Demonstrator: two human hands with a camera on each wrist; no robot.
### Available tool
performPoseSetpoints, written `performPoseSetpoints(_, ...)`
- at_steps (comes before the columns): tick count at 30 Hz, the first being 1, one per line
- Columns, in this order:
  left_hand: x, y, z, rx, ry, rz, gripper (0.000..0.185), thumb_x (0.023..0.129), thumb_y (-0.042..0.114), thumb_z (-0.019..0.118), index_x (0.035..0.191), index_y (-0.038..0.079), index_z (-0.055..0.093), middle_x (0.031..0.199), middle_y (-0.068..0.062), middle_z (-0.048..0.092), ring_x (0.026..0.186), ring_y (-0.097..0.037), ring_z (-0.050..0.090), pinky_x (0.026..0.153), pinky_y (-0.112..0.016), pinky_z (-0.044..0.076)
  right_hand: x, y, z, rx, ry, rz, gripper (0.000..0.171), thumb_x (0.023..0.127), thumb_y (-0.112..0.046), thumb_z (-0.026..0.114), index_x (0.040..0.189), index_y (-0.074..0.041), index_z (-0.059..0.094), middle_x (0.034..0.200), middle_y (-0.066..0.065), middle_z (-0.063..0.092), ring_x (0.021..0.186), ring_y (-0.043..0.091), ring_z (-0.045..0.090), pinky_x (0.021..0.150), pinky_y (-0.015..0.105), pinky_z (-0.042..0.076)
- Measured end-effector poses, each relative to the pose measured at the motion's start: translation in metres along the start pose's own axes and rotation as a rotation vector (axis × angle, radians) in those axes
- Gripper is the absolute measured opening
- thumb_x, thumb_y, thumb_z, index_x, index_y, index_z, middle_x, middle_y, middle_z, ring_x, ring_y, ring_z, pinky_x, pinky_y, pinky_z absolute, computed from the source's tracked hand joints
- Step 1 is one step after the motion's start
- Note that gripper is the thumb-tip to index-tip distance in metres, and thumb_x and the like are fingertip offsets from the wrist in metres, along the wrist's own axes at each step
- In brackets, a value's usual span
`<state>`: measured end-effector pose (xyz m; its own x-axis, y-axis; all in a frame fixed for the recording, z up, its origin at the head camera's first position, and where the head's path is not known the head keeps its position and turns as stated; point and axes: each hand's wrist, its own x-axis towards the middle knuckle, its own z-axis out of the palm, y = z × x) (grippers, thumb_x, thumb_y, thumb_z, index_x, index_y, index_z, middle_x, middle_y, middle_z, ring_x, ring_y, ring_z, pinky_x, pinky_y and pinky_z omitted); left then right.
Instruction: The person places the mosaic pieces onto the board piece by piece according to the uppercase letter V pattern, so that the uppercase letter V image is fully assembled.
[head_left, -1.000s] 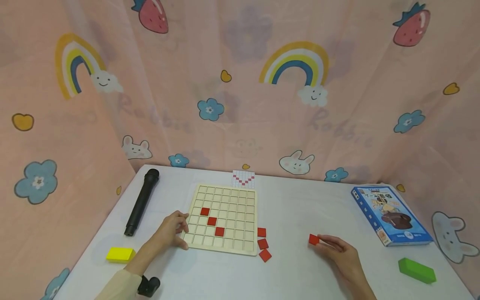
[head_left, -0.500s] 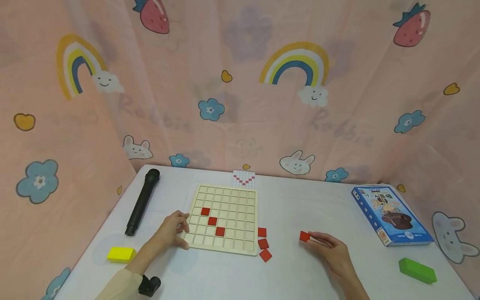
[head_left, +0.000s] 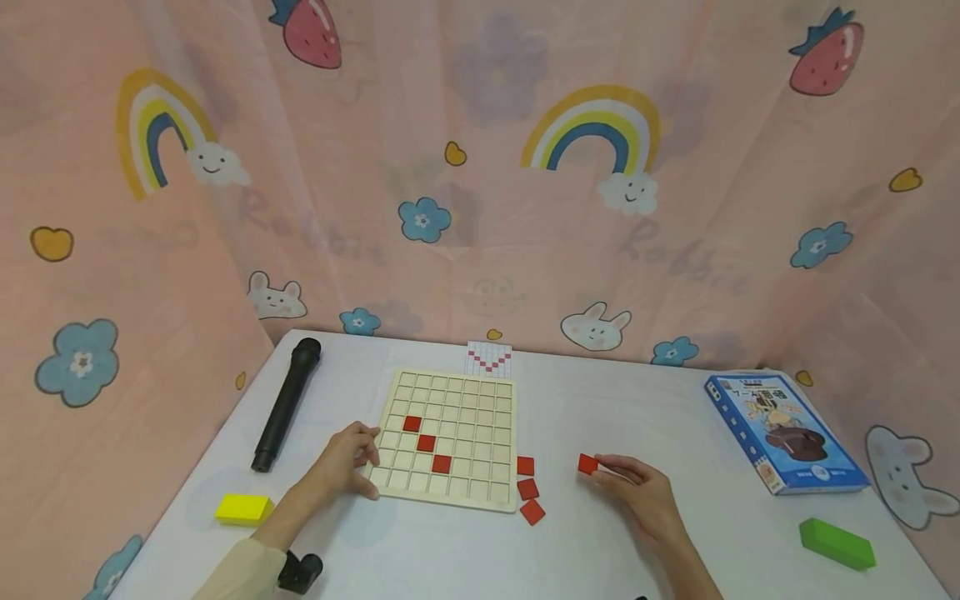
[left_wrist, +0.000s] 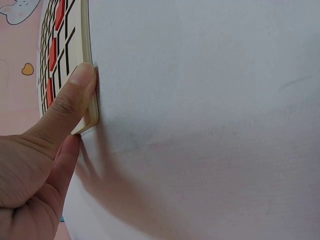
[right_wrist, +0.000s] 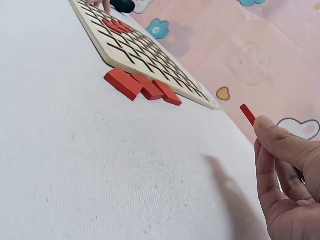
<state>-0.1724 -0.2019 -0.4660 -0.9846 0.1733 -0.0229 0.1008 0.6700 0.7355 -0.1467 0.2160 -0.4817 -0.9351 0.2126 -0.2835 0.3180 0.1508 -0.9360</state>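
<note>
A wooden grid board lies on the white table with three red tiles set in a diagonal. My left hand holds its near-left corner; the left wrist view shows the thumb pressed against the board's edge. To the right of the board, my right hand pinches a red square tile just above the table; the right wrist view has this tile at the fingertips. Three loose red tiles lie by the board's near-right corner, between the board and my right hand.
A black microphone lies left of the board, with a yellow block near it at the front. A pattern card stands behind the board. A blue box and a green block sit at the right. Pink printed curtains enclose the table.
My right hand has carried the red tile leftward, closer to the board and the loose tiles. My left hand and the board have stayed still.
</note>
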Motion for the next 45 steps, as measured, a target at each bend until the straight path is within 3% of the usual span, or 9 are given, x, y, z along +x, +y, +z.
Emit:
performPoseSetpoints(9,0.000,0.000,0.002,0.005,-0.015,-0.014,0.047,0.040,-0.007,0.089,0.069,0.003,0.054,0.122,-0.021,0.055,0.119,-0.044,0.051,0.088,-0.028,0.057,0.001,-0.004,0.017,0.012,-0.019,-0.051,0.045,0.081,-0.014,0.077,0.119,0.004,0.061,0.118,0.014,0.066,0.099,0.013,0.065,0.083,0.021,0.058)
performPoseSetpoints(16,0.003,0.001,0.000,0.006,-0.022,-0.008,0.045,0.041,-0.008,0.089,0.069,0.002,0.055,0.124,-0.022,0.054,0.121,-0.045,0.049,0.089,-0.029,0.057,0.006,-0.006,0.027,-0.016,-0.026,-0.068,0.045,0.081,-0.022,0.078,0.117,-0.001,0.064,0.118,0.011,0.066,0.107,0.019,0.061,0.084,0.019,0.057)
performPoseSetpoints(28,0.014,0.004,-0.007,0.026,-0.011,-0.023,0.043,0.045,-0.008,0.088,0.072,0.003,0.056,0.128,-0.021,0.053,0.121,-0.042,0.050,0.092,-0.031,0.055,0.014,-0.021,0.033,-0.028,-0.026,-0.134,0.039,0.085,-0.017,0.074,0.119,-0.001,0.063,0.119,0.013,0.066,0.104,0.016,0.064,0.085,0.016,0.056)
performPoseSetpoints(33,0.013,0.004,-0.006,0.012,-0.018,-0.008,0.043,0.044,-0.008,0.088,0.071,0.002,0.056,0.126,-0.023,0.053,0.120,-0.044,0.050,0.091,-0.031,0.056,0.015,-0.020,0.038,-0.022,-0.013,-0.137,0.038,0.085,-0.015,0.073,0.118,0.000,0.063,0.117,0.014,0.066,0.103,0.016,0.065,0.084,0.015,0.056)
performPoseSetpoints(37,0.011,0.003,-0.004,-0.001,-0.025,0.003,0.044,0.043,-0.008,0.088,0.071,0.002,0.055,0.125,-0.023,0.053,0.120,-0.046,0.049,0.090,-0.030,0.056,0.019,-0.019,0.046,-0.028,-0.005,-0.131,0.038,0.085,-0.017,0.074,0.118,-0.001,0.063,0.116,0.013,0.067,0.108,0.023,0.063,0.084,0.014,0.055)
performPoseSetpoints(45,0.002,-0.002,-0.001,0.012,-0.024,-0.010,0.045,0.042,-0.009,0.089,0.069,0.002,0.055,0.123,-0.022,0.055,0.121,-0.046,0.048,0.089,-0.030,0.057,0.025,-0.020,0.073,0.012,-0.018,-0.141,0.035,0.083,-0.016,0.075,0.114,-0.002,0.065,0.110,0.012,0.069,0.105,0.024,0.065,0.085,0.018,0.057)
